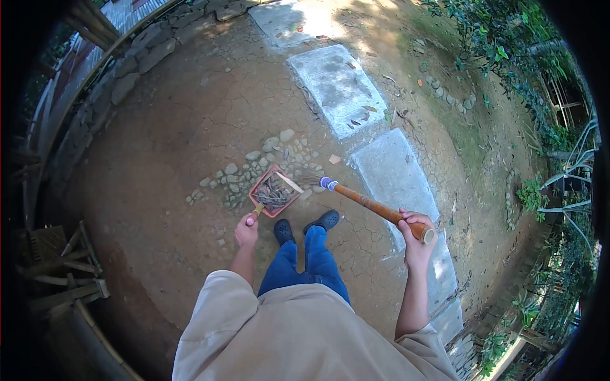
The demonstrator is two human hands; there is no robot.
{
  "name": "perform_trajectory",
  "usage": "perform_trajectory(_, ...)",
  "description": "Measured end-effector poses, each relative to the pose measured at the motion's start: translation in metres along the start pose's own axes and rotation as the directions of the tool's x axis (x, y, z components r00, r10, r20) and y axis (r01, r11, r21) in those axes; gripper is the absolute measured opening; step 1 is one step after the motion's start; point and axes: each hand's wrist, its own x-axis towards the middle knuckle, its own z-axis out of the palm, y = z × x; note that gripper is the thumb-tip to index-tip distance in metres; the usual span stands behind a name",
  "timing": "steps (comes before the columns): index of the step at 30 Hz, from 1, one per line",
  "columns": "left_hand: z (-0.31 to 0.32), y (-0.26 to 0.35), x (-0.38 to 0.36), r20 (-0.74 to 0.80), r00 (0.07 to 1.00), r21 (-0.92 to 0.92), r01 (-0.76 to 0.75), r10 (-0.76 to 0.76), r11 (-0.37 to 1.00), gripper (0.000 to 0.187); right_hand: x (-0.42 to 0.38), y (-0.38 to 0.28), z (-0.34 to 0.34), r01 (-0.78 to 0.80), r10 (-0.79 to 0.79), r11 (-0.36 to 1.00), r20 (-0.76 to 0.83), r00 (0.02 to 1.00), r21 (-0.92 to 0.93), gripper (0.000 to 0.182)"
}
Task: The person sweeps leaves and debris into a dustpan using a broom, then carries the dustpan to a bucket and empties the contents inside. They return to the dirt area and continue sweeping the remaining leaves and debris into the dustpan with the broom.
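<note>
My left hand (246,230) grips the short handle of a red dustpan (274,191) that rests on the dirt in front of my dark shoes (306,227). Dry leaves and twigs fill the pan. My right hand (416,230) holds the top end of an orange-handled broom (375,207). The broom slants down to the left, and its bristles (307,180) touch the ground beside the pan's right edge.
Grey concrete stepping slabs (340,87) run diagonally from top to lower right. Small stones (254,162) are set in the dirt behind the pan. A stone border and railing (108,70) lie at the left, wooden pieces (60,267) at lower left, plants (521,57) at the right.
</note>
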Motion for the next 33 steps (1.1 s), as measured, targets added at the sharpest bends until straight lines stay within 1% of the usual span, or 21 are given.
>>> perform_trajectory(5, 0.003, -0.007, 0.002, -0.046, 0.999, -0.070, -0.003, 0.000, 0.998, 0.039, 0.008, 0.004, 0.009, 0.083, -0.080, 0.995, 0.066, 0.995, -0.052, 0.018)
perform_trajectory(8, 0.009, -0.009, 0.006, -0.056, 0.998, -0.102, 0.031, -0.037, 0.994, 0.040, 0.010, 0.008, 0.013, 0.042, -0.041, 0.998, 0.011, 0.999, -0.041, 0.020)
perform_trajectory(10, 0.005, 0.002, 0.005, -0.051, 0.996, -0.104, 0.074, -0.080, 0.992, 0.040, 0.012, 0.011, 0.013, 0.035, -0.035, 0.999, -0.008, 0.999, -0.006, 0.020)
perform_trajectory(14, 0.008, 0.015, 0.005, -0.082, 0.993, -0.063, 0.080, -0.085, 0.995, 0.040, 0.021, 0.010, 0.015, 0.013, -0.011, 0.998, -0.037, 0.999, 0.060, 0.018)
perform_trajectory(16, 0.012, 0.018, 0.006, -0.091, 0.992, -0.075, 0.077, -0.084, 0.994, 0.040, 0.034, 0.014, 0.016, 0.031, -0.030, 0.998, -0.011, 0.999, 0.058, 0.018)
perform_trajectory(20, 0.018, 0.025, 0.010, -0.114, 0.985, -0.093, 0.118, -0.128, 0.989, 0.039, 0.066, 0.021, 0.025, 0.080, -0.081, 0.996, 0.042, 0.996, 0.026, 0.017)
perform_trajectory(23, 0.022, 0.034, 0.016, -0.149, 0.977, -0.106, 0.135, -0.150, 0.985, 0.039, 0.095, 0.035, 0.036, 0.211, -0.209, 0.977, 0.133, 0.969, -0.003, 0.016)
perform_trajectory(25, 0.024, 0.041, 0.015, -0.157, 0.973, -0.115, 0.153, -0.170, 0.981, 0.040, 0.113, 0.047, 0.044, 0.231, -0.223, 0.973, 0.170, 0.960, -0.028, 0.015)
perform_trajectory(29, 0.029, 0.067, 0.013, -0.164, 0.959, -0.045, 0.225, -0.229, 0.973, 0.037, 0.144, 0.068, 0.062, 0.298, -0.268, 0.950, 0.247, 0.931, -0.091, 0.014)
perform_trajectory(31, 0.032, 0.079, 0.017, -0.171, 0.951, -0.007, 0.260, -0.257, 0.966, 0.036, 0.157, 0.083, 0.070, 0.331, -0.291, 0.939, 0.300, 0.909, -0.094, 0.015)
perform_trajectory(33, 0.032, 0.089, 0.019, -0.170, 0.938, 0.001, 0.305, -0.300, 0.952, 0.039, 0.165, 0.094, 0.077, 0.354, -0.297, 0.930, 0.363, 0.883, -0.099, 0.016)
